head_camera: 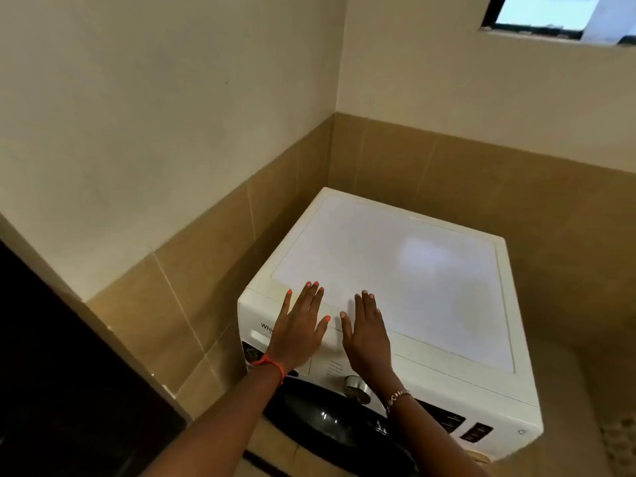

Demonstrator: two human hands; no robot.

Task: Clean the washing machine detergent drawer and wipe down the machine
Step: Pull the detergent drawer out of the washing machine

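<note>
Two hands flat, fingers spread, gripping nothing: left hand [298,333] and right hand [367,335] over the front edge of the washing machine [395,273]. Machine white, glossy bare top, dark round door [330,421], silver dial [356,387], set in the tiled corner; narrow gap to the left wall [206,242], floor beside its right.

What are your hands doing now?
Left hand and right hand open, empty, over washing machine front edge. Drawer shut. No cloth visible.

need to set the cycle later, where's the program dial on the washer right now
In the head view, the silver dial sits on the washing machine front panel, just under the right hand wrist, above the dark door.
</note>
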